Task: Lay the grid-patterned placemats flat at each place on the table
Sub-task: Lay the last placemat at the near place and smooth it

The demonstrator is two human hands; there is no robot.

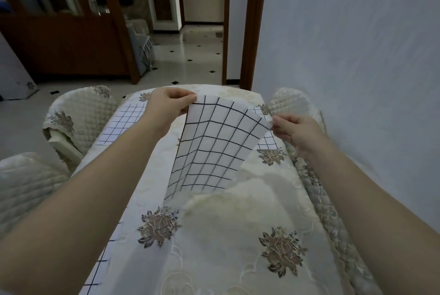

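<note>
A white placemat with a black grid [209, 147] hangs in the air above the middle of the table [228, 235], creased and drooping towards me. My left hand [166, 106] pinches its top left corner. My right hand [295, 129] pinches its top right corner. Another grid placemat [121, 123] lies flat at the far left place. A third placemat [267, 141] lies at the far right place, mostly hidden behind the held one. A fourth placemat [102, 263] shows at the near left table edge, partly under my left forearm.
The table carries a cream floral tablecloth. Quilted chairs stand at the far left [78, 118], near left [26, 185] and along the right side [295, 102]. A pale wall [357, 56] runs close on the right. A tiled floor and a doorway lie beyond.
</note>
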